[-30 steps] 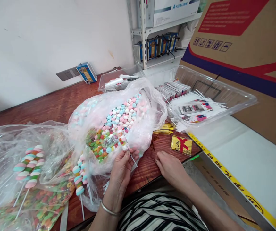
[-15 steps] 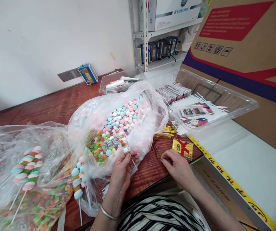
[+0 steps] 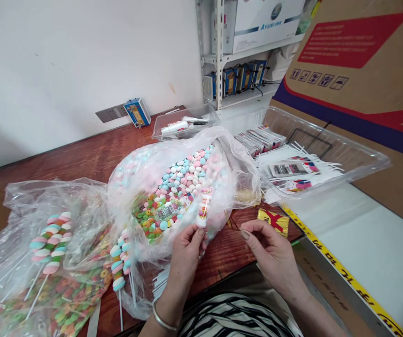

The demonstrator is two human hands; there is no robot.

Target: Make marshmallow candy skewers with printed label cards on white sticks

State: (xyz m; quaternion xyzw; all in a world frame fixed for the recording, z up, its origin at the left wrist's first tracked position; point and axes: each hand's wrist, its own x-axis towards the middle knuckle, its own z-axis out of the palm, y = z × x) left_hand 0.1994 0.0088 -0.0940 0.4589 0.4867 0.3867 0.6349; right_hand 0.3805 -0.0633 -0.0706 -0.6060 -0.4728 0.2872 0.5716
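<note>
At desk's (image 3: 92, 154) near edge: left hand (image 3: 187, 245) and right hand (image 3: 273, 250) close together, just in front of the big candy bag (image 3: 145, 168).
Left hand: closed, thumb and fingers pinching the foot of a wrapped candy skewer (image 3: 203, 208); held upright and slightly tilted, top over the mouth of the bag.
Right hand: thumb and forefinger drawn nearly together, pointing toward the skewer's foot, near it but not touching; too fine to tell whether a thin tie sits between the tips.
Skewer: sleeved in clear printed film, off the desk, between the two hands and the bag.
Tie supply: yellow twist-tie pack (image 3: 273, 220) flat on the desk just beyond the right hand; loose gold ties (image 3: 246, 196) under the edge of the bag.
Elsewhere: second bag (image 3: 18, 206) with twisted lollipops at far left; clear tray (image 3: 362, 157) of printed sleeves at right; small tray (image 3: 187, 133) with pens behind; bare white sticks (image 3: 161, 283) below the left wrist.
Step in hand, as a judgement: closing the sleeve at the skewer's foot, film gathered but not yet tied.
Next move calls for: steady pinch from the left hand, film kept bunched round the stick; fine fingertip work from the right, tight against the neck, with no pressure on the candy.
</note>
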